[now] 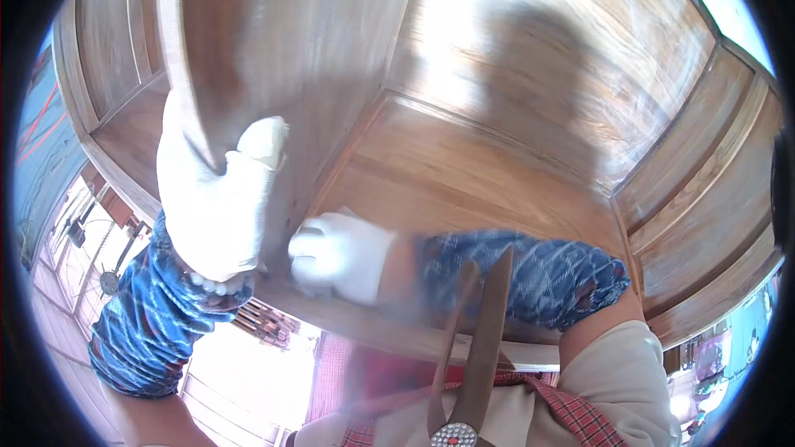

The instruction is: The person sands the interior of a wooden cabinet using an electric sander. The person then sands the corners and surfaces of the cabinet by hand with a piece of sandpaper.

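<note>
My left hand (217,199), in a white glove, grips the front edge of an upright wooden divider panel (286,41). The thumb lies on the panel's right face, and the fingers are hidden behind it. My right hand (344,258), also gloved in white, is low inside the wooden cabinet (464,161), close to the foot of the divider. Its fingers are curled and smeared by motion; anything under them is hidden. Blue patterned sleeve covers wrap both forearms, and the right forearm lies across the cabinet's front.
Framed side panels (704,174) of the cabinet curve round on the right. Two brown pointed strips joined by a round studded piece (454,435) hang in front of my beige clothing. A spoked wheel (109,283) shows on the floor at the left.
</note>
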`<state>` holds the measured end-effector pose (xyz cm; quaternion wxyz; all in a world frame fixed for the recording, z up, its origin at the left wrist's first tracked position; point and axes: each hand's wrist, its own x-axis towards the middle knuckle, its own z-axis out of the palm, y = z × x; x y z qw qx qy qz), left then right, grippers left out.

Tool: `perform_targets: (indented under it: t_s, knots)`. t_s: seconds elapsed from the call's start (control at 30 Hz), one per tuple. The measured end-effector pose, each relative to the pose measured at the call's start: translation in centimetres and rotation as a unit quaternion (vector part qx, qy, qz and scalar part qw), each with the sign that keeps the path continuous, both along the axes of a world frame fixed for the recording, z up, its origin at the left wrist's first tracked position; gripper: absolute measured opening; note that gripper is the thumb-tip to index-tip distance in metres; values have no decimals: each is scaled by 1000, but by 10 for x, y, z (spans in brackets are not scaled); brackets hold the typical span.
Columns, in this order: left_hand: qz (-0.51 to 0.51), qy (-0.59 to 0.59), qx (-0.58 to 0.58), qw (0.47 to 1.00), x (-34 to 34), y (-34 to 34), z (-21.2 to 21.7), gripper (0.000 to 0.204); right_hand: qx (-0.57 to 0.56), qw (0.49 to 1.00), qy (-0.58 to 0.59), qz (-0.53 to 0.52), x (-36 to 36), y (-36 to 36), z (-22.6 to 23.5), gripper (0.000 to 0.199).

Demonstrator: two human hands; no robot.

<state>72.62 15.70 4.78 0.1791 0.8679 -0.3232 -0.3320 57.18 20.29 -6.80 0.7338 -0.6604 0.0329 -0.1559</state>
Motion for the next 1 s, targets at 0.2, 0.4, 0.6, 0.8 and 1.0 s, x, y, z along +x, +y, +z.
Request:
perform_targets:
  t_s: [0.2,0.4,0.6,0.8,1.0]
  knots:
    - [37,38,-6,999,-4,0,2,54,-44,995,-85,-3,11,-1,-39,10]
    - [-138,-80,98,982,18,18,28,40,-82,889,389,226,34,-29,-208,18]
    - [-362,-105,262,889,36,7,43,34,-18,868,495,-25,28,-4,-247,12]
    - [-52,-138,85,985,38,39,2,41,2,965,234,120,15,-20,-58,8]
    - [-82,-195,161,964,106,91,-9,48,85,956,279,23,-84,-6,-72,18]
